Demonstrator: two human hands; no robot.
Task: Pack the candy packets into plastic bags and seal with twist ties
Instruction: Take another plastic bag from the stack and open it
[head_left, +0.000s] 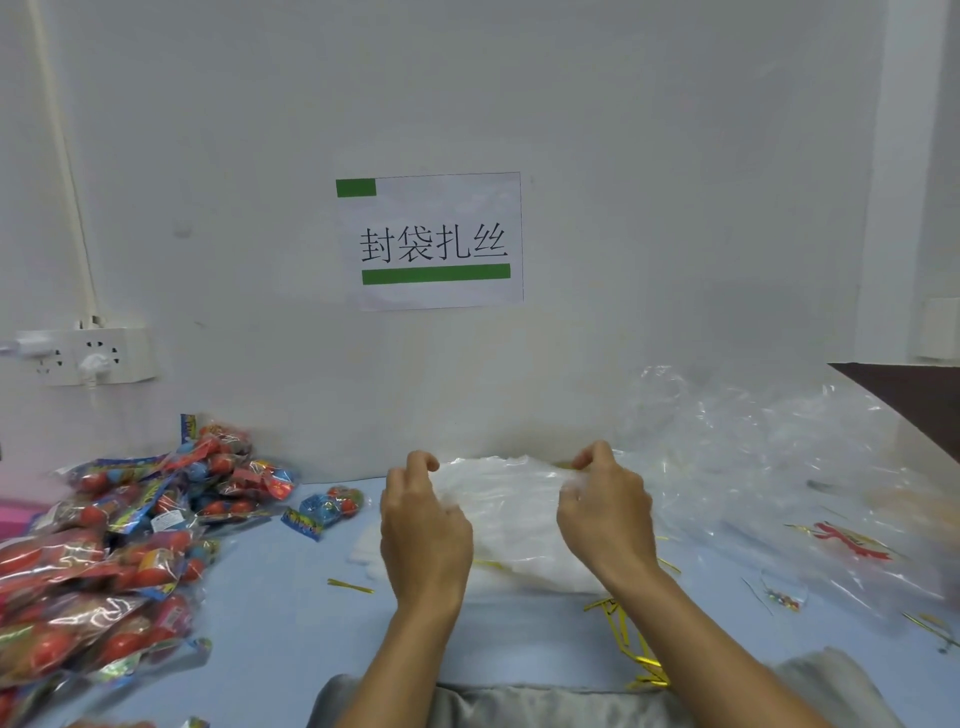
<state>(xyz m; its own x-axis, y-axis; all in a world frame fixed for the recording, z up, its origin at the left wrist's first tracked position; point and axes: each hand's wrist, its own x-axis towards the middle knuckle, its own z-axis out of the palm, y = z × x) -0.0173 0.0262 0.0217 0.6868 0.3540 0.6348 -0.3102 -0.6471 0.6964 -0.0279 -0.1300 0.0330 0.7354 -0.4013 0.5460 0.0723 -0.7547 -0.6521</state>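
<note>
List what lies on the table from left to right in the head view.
Heap of candy packets → lone candy packet → single gold twist tie → left hand → right hand → crumpled clear bags.

Blue table (291, 613) carries candy packets (104, 561), plastic bags (519, 525), twist ties (623, 629).

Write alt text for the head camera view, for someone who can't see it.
Both hands, left hand and right hand, pinch the top edge of a stack of clear plastic bags on a blue table. Candy packets pile at left; gold twist ties lie near the right wrist.
</note>
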